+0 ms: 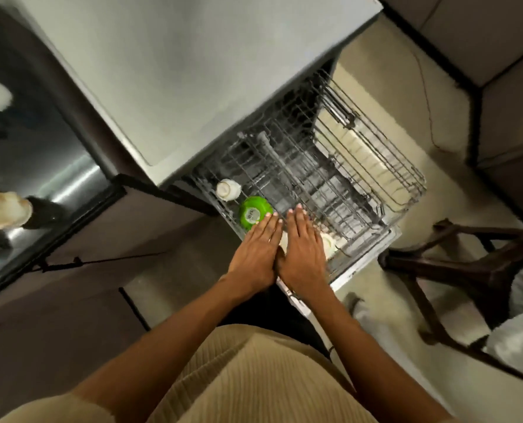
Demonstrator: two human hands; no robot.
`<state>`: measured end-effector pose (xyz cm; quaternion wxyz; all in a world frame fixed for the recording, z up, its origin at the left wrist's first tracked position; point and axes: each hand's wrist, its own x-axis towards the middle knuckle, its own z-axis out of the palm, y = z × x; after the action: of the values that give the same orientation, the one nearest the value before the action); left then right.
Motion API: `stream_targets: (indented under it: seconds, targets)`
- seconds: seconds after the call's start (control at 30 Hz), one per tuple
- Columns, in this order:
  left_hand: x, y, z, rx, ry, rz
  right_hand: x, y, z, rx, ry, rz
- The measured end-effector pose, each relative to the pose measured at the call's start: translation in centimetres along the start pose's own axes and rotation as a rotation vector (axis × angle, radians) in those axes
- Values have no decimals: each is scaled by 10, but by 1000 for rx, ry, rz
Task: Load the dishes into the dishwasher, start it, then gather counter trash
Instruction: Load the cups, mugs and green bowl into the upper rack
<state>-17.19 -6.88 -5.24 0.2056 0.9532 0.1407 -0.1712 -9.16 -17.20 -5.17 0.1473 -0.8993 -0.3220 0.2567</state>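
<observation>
The dishwasher's wire rack (330,166) is pulled out from under the grey dishwasher top (193,71). At its left end a green bowl (252,212) lies upside down with a barcode sticker on its base, and a white cup (228,189) lies beside it. My left hand (258,248) and my right hand (303,248) lie side by side, fingers straight, flat over the rack's front edge. My left fingertips touch the green bowl. A white dish (329,244) shows partly beside my right hand.
A steel counter (40,166) runs at the left with a white bottle (0,209) at its edge. A dark wooden stool (468,264) stands on the floor right of the rack. The open dishwasher door (355,270) lies under the rack.
</observation>
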Motion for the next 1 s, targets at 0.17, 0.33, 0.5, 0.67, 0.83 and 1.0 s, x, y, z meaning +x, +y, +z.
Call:
stream_targets:
  seconds: [0.17, 0.33, 0.5, 0.67, 0.83, 1.0]
  targets:
    - [-50, -27, -23, -89, 214, -162, -1, -54, -9, -48, 47, -221]
    - [-97, -57, -37, -206, 404, -316, -4, -107, -13, -140, 22, -444]
    - [-139, -95, -52, -247, 524, -426, -6, -170, -4, -152, -6, -607]
    - [-180, -148, -71, -335, 614, -471, -5, -249, 13, -141, -47, -722]
    - [-222, -214, -94, -361, 701, -555, 4, -327, 44, -115, -53, -807]
    - [-253, -267, -118, -409, 765, -639, 16, -390, 62, -86, -45, -831]
